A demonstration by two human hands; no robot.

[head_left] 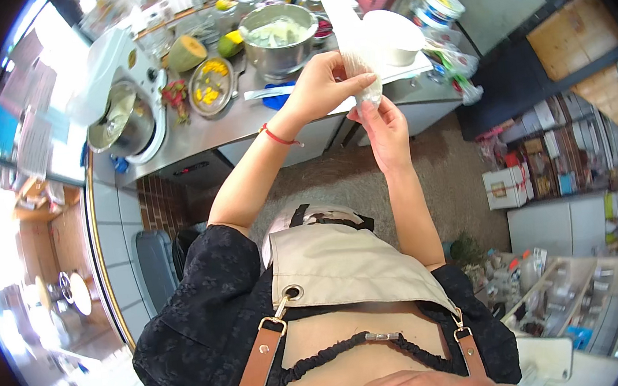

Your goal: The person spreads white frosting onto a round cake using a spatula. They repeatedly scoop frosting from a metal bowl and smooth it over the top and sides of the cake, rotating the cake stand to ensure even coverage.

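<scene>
A whitish, translucent piping bag (357,50) hangs tip-down over the counter's front edge, its wide end reaching up past the top of the view. My left hand (322,85) is wrapped round its lower part, thumb laid across the front. At the narrow tip, the fingers of my right hand (386,129) pinch the end. Just behind the bag stands a smooth white round form (393,37), perhaps a frosted cake, on a white board. A steel bowl of pale cream (281,59) is left of the bag. A long flat spatula (269,92) lies near my left wrist.
A white stand mixer (108,67) with a steel bowl stands at the left. Beside it are an oval tray of yellow fruit pieces (232,89), a cut melon (186,53) and a mango (230,44). Tubs (440,6) and plastic bags crowd the counter's right end.
</scene>
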